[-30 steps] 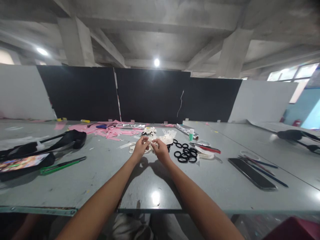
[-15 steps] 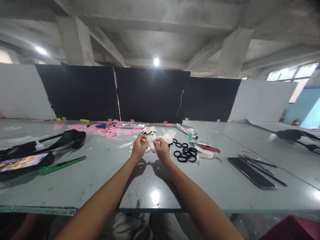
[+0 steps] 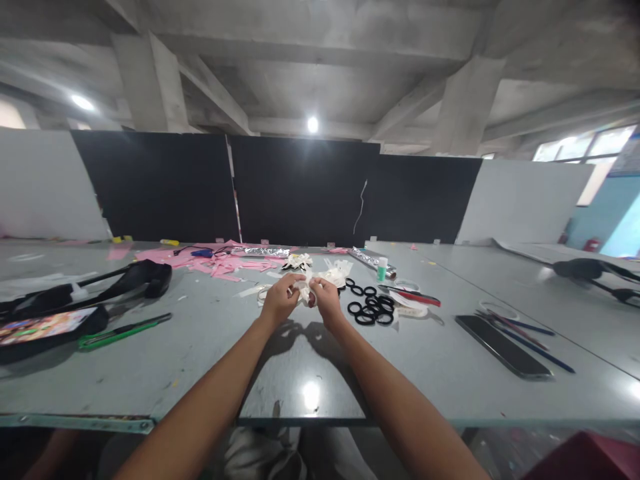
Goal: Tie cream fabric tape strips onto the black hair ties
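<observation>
Both my hands are together over the table, pinching a cream-white ribbon (image 3: pixel 307 281) between them. My left hand (image 3: pixel 281 298) is closed on its left side, and my right hand (image 3: pixel 325 299) grips it from the right. The fingers partly cover the ribbon, so its full shape is hidden. Behind the hands lie white ribbon bows (image 3: pixel 299 261), and more white ribbon pieces (image 3: pixel 338 272) lie just past my right hand. Several black hair ties (image 3: pixel 371 308) are piled to the right of it.
To the right are red-handled scissors (image 3: pixel 420 298), a small white-and-green bottle (image 3: pixel 382 269), a foil roll (image 3: pixel 373 259) and a dark phone (image 3: pixel 503 345). On the left lie a green cutter knife (image 3: pixel 125 330), a lit phone (image 3: pixel 47 325), black straps (image 3: pixel 135 277) and pink scraps (image 3: pixel 220 264).
My hands have drawn closer together around the white ribbon. My left hand has turned, its fingers reaching further right over the ribbon.
</observation>
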The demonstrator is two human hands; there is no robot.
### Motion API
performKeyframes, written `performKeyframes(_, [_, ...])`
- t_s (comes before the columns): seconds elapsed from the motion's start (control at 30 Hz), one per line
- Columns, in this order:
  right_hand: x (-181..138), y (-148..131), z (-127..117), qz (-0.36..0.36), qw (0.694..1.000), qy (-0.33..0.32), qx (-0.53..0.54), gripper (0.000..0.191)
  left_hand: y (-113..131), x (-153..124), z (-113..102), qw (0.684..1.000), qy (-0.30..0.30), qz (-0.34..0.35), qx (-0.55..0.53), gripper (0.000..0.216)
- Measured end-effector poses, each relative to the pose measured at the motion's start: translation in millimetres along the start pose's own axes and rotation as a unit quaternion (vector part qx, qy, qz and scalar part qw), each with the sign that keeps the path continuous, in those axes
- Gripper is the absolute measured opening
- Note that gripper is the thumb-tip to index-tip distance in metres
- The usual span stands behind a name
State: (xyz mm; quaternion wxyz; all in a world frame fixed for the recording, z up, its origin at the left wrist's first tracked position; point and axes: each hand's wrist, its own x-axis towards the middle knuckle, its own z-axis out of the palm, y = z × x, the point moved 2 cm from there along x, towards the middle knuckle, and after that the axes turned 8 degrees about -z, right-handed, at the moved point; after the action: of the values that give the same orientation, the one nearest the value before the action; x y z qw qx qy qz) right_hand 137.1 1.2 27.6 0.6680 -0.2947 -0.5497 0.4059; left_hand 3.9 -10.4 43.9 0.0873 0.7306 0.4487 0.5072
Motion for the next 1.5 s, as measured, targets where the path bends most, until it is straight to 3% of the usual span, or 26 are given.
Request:
performKeyframes(0.23, [2.4,5.2,-2.7,-0.011,0.999,-0.012,-0.032,0.021,0.8,4.0,-5.1,0.998,-0.039,0.045,0.028,0.036])
performKeyframes(0.5, [-1.8,-5.9,0.8,-0.009,0.999,-0.031,-0.007,0.023,-6.3,10.5,2.2,0.999,-0.015,-0.003,-0.047,0.029])
performKeyframes(0.73, [-0.8,-6.1,1.1,-0.007,1.0,0.019,0.019,0.026,-6.3,10.0,6.4,0.998,-0.037,-0.027,-0.042,0.031])
performKeyframes(1.0, [-0.4,-2.8,2.1,0.035,0.996,0.006,0.077,0.033,-2.5,5.1,4.6,0.999,0.002,-0.013,-0.052,0.034])
performKeyframes(1.2, [0.5,-6.9,0.5,0.015,0.996,0.054,0.068,0.034,-7.2,6.6,8.4,0.988,0.067,-0.076,-0.119,0.038])
performKeyframes(1.37, [-1.7,-4.4,1.9,0.001,0.998,0.044,0.033,0.023,-8.9,6.3,12.3,0.978,0.064,-0.1,-0.17,0.039])
performKeyframes(1.5, [-1.7,-5.0,1.3,-0.01,0.999,0.04,0.022,0.03,-7.4,5.5,12.6,0.977,0.053,-0.102,-0.182,0.035])
